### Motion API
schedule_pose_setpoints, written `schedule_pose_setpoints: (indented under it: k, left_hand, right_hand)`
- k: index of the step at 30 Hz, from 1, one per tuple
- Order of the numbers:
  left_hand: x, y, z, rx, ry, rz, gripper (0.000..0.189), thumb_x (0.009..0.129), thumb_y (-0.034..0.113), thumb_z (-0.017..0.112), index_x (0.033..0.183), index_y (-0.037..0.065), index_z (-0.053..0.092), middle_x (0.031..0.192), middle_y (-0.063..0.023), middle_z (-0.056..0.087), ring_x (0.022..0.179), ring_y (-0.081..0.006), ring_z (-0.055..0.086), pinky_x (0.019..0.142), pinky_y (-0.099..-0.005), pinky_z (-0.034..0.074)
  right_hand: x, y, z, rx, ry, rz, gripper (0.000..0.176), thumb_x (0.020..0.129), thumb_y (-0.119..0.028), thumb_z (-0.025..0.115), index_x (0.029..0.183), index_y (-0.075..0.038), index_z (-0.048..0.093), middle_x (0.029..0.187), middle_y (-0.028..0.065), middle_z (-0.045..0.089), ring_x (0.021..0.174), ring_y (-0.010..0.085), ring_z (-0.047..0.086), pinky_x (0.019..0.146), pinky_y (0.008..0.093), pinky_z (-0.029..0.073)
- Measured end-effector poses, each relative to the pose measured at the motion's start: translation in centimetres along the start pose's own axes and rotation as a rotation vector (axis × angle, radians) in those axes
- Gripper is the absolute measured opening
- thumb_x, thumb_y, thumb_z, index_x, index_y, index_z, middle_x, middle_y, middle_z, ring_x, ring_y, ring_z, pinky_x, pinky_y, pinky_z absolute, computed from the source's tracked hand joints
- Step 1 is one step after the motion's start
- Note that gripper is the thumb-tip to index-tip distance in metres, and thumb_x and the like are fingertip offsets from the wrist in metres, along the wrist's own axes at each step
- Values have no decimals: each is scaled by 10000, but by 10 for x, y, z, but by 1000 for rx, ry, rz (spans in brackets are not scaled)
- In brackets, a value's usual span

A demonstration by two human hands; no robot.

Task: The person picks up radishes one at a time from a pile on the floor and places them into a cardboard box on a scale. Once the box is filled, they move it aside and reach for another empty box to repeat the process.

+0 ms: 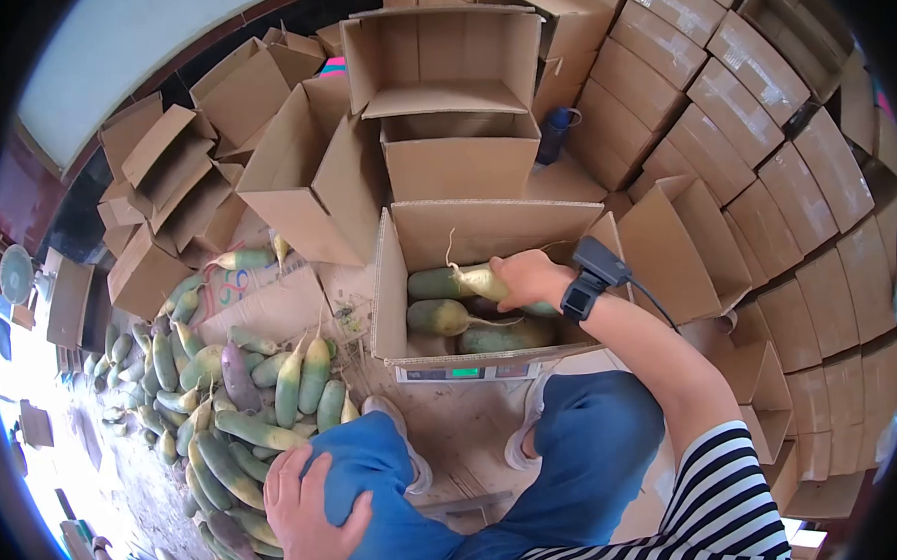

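Note:
My right hand (531, 278) is closed around a pale green radish (482, 282) with a long thin root, inside an open cardboard box (496, 218). Several more green radishes (437, 318) lie in the box beneath and beside it. Under the box a scale (465, 372) shows a lit green display. My left hand (313, 511) lies on my left knee with its fingers spread, holding nothing. Close to that knee, a large pile of green radishes (221, 452) covers the floor, with a purple radish (239, 377) among them.
Open cardboard boxes (454, 170) stand just beyond the box on the scale. Taped boxes (752, 132) form a high stack along the right. A dark blue bottle (554, 135) stands behind the box. More open boxes (168, 167) lie jumbled at the back left.

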State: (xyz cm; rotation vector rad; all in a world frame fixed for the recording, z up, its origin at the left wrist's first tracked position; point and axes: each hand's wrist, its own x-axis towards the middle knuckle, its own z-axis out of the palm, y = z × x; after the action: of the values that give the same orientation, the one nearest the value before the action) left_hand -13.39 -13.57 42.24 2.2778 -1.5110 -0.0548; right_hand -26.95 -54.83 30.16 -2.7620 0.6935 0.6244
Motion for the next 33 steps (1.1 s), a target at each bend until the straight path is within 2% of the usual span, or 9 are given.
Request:
schedule_pose_setpoints:
  k: [5, 12, 17, 21, 25, 26, 28, 31, 33]
  left_hand:
    - [8, 6, 1, 8, -23, -6, 513, 636, 224, 771, 1064, -10, 615, 1186, -180, 570, 1119, -404, 538, 955, -490, 436]
    - [14, 7, 1, 8, -34, -4, 517, 632, 238, 774, 1063, -3, 620, 1171, -182, 578, 1106, -406, 549, 943, -490, 446]
    - [9, 1, 2, 2, -31, -23, 551, 646, 309, 807, 1086, 26, 630, 1184, -162, 565, 1112, -380, 545, 943, -488, 438]
    - [14, 1, 7, -54, 16, 36, 562, 657, 331, 810, 1096, 36, 619, 1172, -152, 567, 1096, -367, 558, 929, -477, 450]
    - [11, 7, 15, -181, 61, 125, 542, 688, 336, 791, 1112, 42, 627, 1198, -153, 575, 1117, -361, 559, 941, -480, 461]
    - [9, 11, 17, -161, 46, 115, 547, 708, 338, 775, 1141, 46, 615, 1215, -150, 564, 1146, -352, 539, 960, -485, 446]
    - [2, 16, 19, -115, 46, 66, 552, 727, 341, 760, 1170, 49, 603, 1233, -148, 552, 1175, -342, 519, 979, -491, 431]
    - [-8, 12, 16, -288, -30, 179, 589, 772, 356, 732, 1250, 57, 563, 1322, -159, 503, 1269, -339, 449, 1054, -499, 367]
    - [-22, 2, 10, -683, -35, 234, 587, 819, 350, 711, 1296, 56, 534, 1396, -169, 452, 1343, -340, 385, 1111, -497, 299]
  right_hand:
    - [15, 2, 27, -70, -168, 54, 711, 709, -454, 818, 1214, -35, 545, 1029, 167, 703, 985, 327, 680, 797, 432, 541]
    - [10, -6, 18, -113, -200, 10, 643, 771, -497, 757, 1166, -23, 577, 1037, 175, 701, 976, 341, 680, 805, 440, 537]
    - [-30, -27, -44, 80, 278, -159, 494, 892, -413, 625, 1196, -27, 569, 1091, 213, 640, 995, 388, 623, 859, 462, 506]
    - [-97, -91, -104, 128, 388, -308, 443, 893, -309, 640, 1224, -28, 551, 1071, 190, 628, 936, 389, 616, 802, 447, 503]
    - [-141, -156, -100, 90, 447, -502, 519, 839, -225, 702, 1290, -46, 518, 1019, 168, 622, 842, 372, 624, 745, 429, 512]
    - [-142, -171, -87, 111, 422, -577, 519, 839, -225, 702, 1290, -46, 518, 1019, 168, 622, 842, 372, 624, 745, 429, 512]
    - [-146, -193, -69, 243, 314, -489, 619, 813, -193, 726, 1359, -62, 467, 1004, 157, 623, 840, 365, 627, 737, 428, 515]
    - [-130, -190, -15, 505, 164, -492, 674, 800, -187, 737, 1388, -62, 433, 1008, 155, 628, 863, 349, 636, 743, 427, 520]
    - [-124, -178, -1, 362, 123, -479, 680, 797, -183, 737, 1391, -63, 430, 1013, 154, 631, 873, 341, 640, 749, 427, 522]
